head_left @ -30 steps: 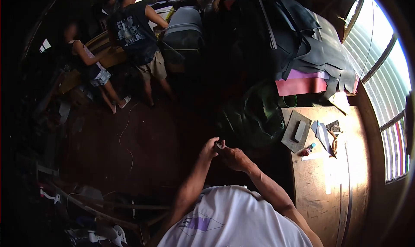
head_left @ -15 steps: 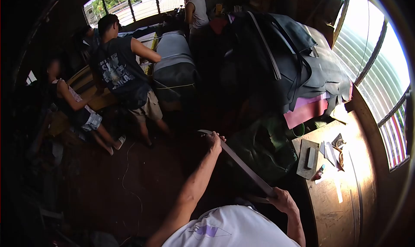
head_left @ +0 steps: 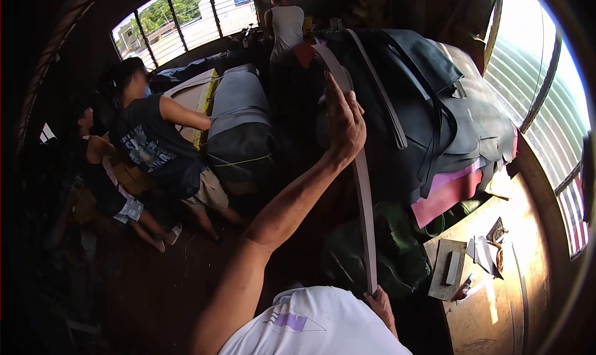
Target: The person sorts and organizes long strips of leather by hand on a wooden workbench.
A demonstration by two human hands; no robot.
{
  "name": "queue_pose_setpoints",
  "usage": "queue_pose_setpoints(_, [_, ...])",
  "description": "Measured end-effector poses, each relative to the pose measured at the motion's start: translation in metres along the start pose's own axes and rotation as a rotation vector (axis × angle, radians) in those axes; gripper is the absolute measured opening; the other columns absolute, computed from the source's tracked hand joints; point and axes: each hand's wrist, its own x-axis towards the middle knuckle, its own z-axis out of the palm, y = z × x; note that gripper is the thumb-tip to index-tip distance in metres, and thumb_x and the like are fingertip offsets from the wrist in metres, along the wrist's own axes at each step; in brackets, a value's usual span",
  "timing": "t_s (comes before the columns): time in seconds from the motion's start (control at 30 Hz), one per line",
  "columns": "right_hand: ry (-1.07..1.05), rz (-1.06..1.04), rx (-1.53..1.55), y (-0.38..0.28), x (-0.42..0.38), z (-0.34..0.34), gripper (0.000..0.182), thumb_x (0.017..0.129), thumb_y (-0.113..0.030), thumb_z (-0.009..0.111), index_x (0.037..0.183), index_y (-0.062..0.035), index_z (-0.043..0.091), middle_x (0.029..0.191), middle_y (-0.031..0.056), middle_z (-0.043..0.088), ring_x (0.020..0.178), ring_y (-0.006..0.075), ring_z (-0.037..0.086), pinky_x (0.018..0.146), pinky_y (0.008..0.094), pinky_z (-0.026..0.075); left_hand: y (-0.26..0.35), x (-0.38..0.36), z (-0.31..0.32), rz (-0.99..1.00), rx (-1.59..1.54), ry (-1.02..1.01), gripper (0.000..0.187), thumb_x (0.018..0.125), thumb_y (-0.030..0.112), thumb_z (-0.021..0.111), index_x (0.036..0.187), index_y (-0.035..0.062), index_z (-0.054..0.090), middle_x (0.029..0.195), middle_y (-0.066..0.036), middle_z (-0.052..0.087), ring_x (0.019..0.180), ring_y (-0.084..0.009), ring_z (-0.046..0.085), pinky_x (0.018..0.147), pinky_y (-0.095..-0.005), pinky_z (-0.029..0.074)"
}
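A long grey-brown strap (head_left: 366, 224) that looks like leather is stretched between my two hands. My left hand (head_left: 346, 122) is raised far in front, its fingers pointing up and lying along the strap, which passes behind the palm. Above the fingers the strap's upper part curves over in a bend. Low down by my white shirt (head_left: 310, 321), my right hand (head_left: 381, 308) is closed around the strap's lower part. Some of its fingers are hidden, and so is whatever strap lies beyond it.
Black, grey and pink sheets (head_left: 444, 200) are piled ahead on the right. A wooden table (head_left: 484, 330) by the window holds a flat board (head_left: 442, 280) and small tools. Several people stand ahead, one in a dark sleeveless shirt (head_left: 155, 131). A tied roll (head_left: 239, 119) lies beside them.
My left hand has risen and moved forward and right, with the strap turning from slanted to nearly upright. My right hand has come lower, closer to my body. The person in the dark shirt has turned their head.
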Motion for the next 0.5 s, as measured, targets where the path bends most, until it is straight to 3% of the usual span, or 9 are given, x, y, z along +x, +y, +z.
queue_pose_setpoints(0.07, [0.026,0.089,0.058,0.001,0.008,0.002,0.036,0.082,-0.025,0.074,0.098,0.0017,0.056,0.071,0.0223,0.060,0.062,0.0348,0.060,0.057,0.0413,0.046,-0.013,0.042,0.018,0.145,0.154,0.036,0.059,0.106,0.020,0.035,0.152,-0.0027,0.007,0.080,-0.006,0.056,0.061,-0.0074,0.052,0.054,-0.0200,0.049])
queue_pose_setpoints(0.17, [0.205,0.065,-0.009,-0.008,0.022,0.003,0.032,0.082,-0.021,0.073,0.095,0.0019,0.055,0.068,0.0213,0.058,0.057,0.0342,0.055,0.054,0.0421,0.043,-0.054,0.120,0.048,0.381,0.476,0.155,0.059,0.105,0.019,0.037,0.151,-0.0053,0.008,0.080,-0.007,0.057,0.060,-0.0087,0.053,0.054,-0.0211,0.050])
queue_pose_setpoints(0.23, [0.185,0.156,-0.001,-0.017,0.038,-0.005,0.031,0.083,-0.020,0.073,0.091,0.0023,0.053,0.066,0.0212,0.056,0.056,0.0337,0.053,0.053,0.0425,0.042,-0.056,0.169,0.060,0.288,0.335,0.149,0.058,0.104,0.015,0.038,0.149,-0.0092,0.010,0.100,-0.018,0.048,0.084,-0.0225,0.048,0.074,-0.0303,0.045])
queue_pose_setpoints(0.3, [0.234,0.193,-0.033,-0.015,0.056,-0.008,0.032,0.083,-0.020,0.072,0.089,0.0021,0.050,0.064,0.0212,0.054,0.054,0.0348,0.051,0.052,0.0431,0.040,-0.050,0.213,0.063,0.055,0.056,0.057,0.054,0.101,0.009,0.037,0.144,-0.0148,0.014,0.142,-0.039,0.029,0.132,-0.0489,0.037,0.110,-0.0481,0.035])
queue_pose_setpoints(0.4, [0.342,0.216,-0.188,0.006,0.076,-0.011,0.034,0.083,-0.021,0.073,0.095,0.0018,0.050,0.069,0.0218,0.057,0.063,0.0373,0.056,0.058,0.0445,0.044,-0.103,0.261,0.072,-0.078,0.013,-0.073,0.052,0.101,0.008,0.035,0.142,-0.0174,0.017,0.145,-0.040,0.023,0.135,-0.0493,0.033,0.114,-0.0468,0.031])
queue_pose_setpoints(0.47, [0.477,0.194,-0.319,0.044,0.087,-0.001,0.039,0.083,-0.023,0.073,0.106,0.0013,0.051,0.078,0.0205,0.062,0.076,0.0390,0.062,0.068,0.0468,0.047,-0.174,0.251,0.106,0.076,0.012,0.011,0.054,0.103,0.012,0.035,0.147,-0.0116,0.013,0.100,-0.018,0.044,0.083,-0.0229,0.045,0.079,-0.0316,0.043])
queue_pose_setpoints(0.5, [0.516,0.227,-0.357,0.052,0.093,-0.002,0.040,0.084,-0.022,0.071,0.109,0.0014,0.050,0.084,0.0209,0.061,0.081,0.0388,0.061,0.072,0.0461,0.047,-0.203,0.241,0.121,0.137,0.024,0.028,0.055,0.103,0.010,0.035,0.148,-0.0104,0.011,0.107,-0.019,0.043,0.079,-0.0199,0.047,0.075,-0.0305,0.045])
